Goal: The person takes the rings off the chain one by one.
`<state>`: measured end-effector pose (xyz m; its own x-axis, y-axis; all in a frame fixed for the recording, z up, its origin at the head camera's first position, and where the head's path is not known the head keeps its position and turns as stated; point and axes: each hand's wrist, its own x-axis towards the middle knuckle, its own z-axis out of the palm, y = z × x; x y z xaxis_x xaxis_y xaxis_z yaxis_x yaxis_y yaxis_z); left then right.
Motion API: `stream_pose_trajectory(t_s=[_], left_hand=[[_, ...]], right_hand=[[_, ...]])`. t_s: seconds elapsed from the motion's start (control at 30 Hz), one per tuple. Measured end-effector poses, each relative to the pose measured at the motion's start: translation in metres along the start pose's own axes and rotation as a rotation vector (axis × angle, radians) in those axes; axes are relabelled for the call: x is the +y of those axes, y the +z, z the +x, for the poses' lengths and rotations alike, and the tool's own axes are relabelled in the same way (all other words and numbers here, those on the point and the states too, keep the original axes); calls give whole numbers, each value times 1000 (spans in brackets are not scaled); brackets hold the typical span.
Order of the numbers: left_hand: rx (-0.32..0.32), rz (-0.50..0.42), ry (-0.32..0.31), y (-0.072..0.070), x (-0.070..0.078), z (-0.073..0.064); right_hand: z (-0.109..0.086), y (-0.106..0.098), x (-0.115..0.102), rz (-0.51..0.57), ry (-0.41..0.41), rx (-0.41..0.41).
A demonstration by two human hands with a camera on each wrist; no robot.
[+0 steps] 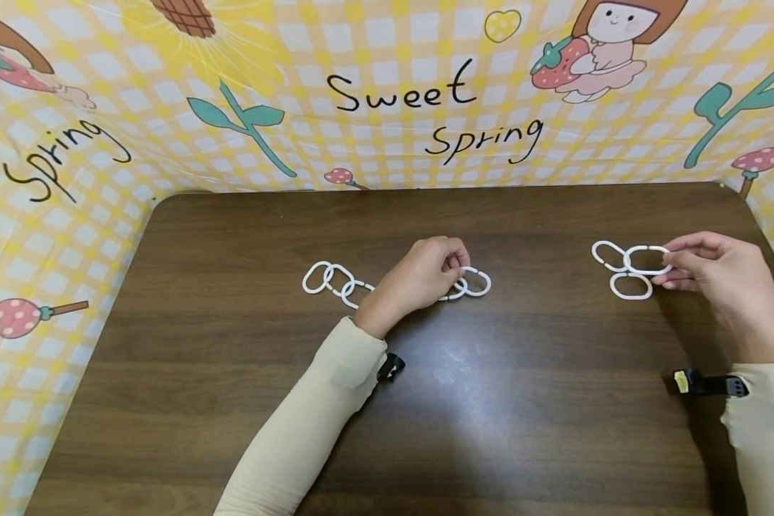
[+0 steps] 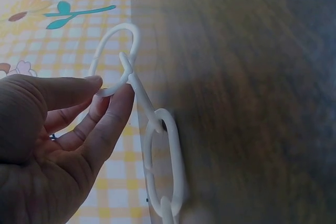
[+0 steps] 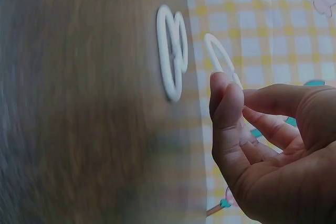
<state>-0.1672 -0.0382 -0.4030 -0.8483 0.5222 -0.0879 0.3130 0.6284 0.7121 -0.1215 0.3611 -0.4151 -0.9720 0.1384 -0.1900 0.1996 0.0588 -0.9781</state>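
Observation:
My left hand (image 1: 419,276) pinches a white plastic oval link (image 2: 137,40) between thumb and fingertips. That link belongs to a chain of such links (image 1: 304,281); my hand hides the chain's middle in the head view. Another end link (image 1: 489,284) shows just right of my fingers. At the far right, my right hand (image 1: 725,276) pinches one white link (image 1: 641,272) at its right end, raised off the table in the right wrist view. Two more white links lie beside it, one at upper left (image 1: 601,244) and one below (image 1: 631,298).
Both hands are over a dark brown wooden table (image 1: 232,401). Its back edge meets a yellow checked cloth (image 1: 387,165) with printed drawings and words, which also rises along the sides. Each wrist wears a black strap device, the right one (image 1: 709,384) near the table.

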Motion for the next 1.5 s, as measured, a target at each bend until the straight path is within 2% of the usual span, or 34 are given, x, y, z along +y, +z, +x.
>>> stream_pose_trajectory(t_s=[0.27, 0.53, 0.73, 0.9, 1.5], left_hand=[[9, 4, 7, 1, -2, 0], [7, 0, 11, 1, -1, -1], [10, -9, 15, 2, 0, -2], [6, -9, 14, 3, -1, -2], [6, -15, 9, 2, 2, -2]], right_hand=[[6, -8, 5, -2, 37, 14], [8, -10, 7, -145, 94, 29], [13, -11, 10, -206, 112, 32], [15, -12, 11, -280, 119, 43], [17, -9, 11, -407, 113, 72]])
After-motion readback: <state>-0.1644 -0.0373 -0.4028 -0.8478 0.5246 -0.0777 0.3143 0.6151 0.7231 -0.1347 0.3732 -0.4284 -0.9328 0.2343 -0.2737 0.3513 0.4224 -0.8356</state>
